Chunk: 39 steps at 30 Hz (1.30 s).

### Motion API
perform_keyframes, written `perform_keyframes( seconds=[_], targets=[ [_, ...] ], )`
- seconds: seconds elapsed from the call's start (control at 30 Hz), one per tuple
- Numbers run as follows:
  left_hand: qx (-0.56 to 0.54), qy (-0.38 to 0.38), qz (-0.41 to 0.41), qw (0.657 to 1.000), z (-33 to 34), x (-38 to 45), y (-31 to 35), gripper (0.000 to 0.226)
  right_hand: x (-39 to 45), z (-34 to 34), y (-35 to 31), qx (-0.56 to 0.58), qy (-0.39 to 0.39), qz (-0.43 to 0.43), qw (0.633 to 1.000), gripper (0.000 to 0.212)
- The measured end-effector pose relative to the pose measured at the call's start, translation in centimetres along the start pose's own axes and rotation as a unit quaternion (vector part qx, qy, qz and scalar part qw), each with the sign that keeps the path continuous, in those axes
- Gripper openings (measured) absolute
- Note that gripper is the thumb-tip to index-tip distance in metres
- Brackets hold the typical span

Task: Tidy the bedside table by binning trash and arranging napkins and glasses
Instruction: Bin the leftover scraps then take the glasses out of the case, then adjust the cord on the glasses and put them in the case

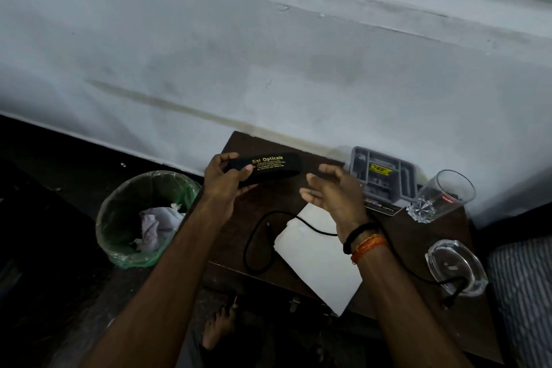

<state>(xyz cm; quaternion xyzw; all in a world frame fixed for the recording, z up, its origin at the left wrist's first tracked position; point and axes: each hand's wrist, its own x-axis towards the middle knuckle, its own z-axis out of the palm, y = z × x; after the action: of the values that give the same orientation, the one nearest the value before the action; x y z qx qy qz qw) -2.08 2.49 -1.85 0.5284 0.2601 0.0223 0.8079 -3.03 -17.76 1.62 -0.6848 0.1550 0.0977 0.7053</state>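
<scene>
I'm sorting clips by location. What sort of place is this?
Probably a bedroom corner: a small dark bedside table against a pale wall, striped bedding at its right, and a lined bin on the floor beside it.

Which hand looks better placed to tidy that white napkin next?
The right hand: it is open, holds nothing, and hovers over the napkin. The left hand grips the black glasses case.

a black cable (257,236) loops over the table beside a grey organiser tray (385,176).
</scene>
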Motion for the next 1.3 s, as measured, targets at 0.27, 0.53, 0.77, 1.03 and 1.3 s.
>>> perform_keyframes(
  seconds=[0.27, 0.53, 0.77, 1.03, 1.3],
  targets=[
    [0.030, 0.057, 0.029, 0.998, 0.4, 1.2, -1.1, 0.046, -0.2, -1.0, 0.6, -0.130, 0.038, -0.114, 0.984, 0.007],
    [0.280, 0.112, 0.110, 0.947, -1.0, 2.5, -2.7, 0.045, -0.8, -1.5, 0.9, -0.198, 0.035, -0.156, 0.967, 0.009],
    [0.392, 0.095, 0.117, 0.908, -2.2, 3.3, -2.5, 0.045, -2.2, -0.6, 1.5, -0.352, -0.143, -0.144, 0.914, 0.011],
    [0.463, 0.078, 0.165, 0.867, -2.6, 0.3, -0.9, 0.044, -2.2, 1.8, 3.3, -0.507, -0.178, -0.325, 0.779, 0.042],
    [0.366, -0.129, 0.123, 0.913, -2.4, -2.9, 0.5, 0.041, -1.7, 2.8, 4.3, -0.526, -0.186, -0.369, 0.743, 0.022]
  ],
)
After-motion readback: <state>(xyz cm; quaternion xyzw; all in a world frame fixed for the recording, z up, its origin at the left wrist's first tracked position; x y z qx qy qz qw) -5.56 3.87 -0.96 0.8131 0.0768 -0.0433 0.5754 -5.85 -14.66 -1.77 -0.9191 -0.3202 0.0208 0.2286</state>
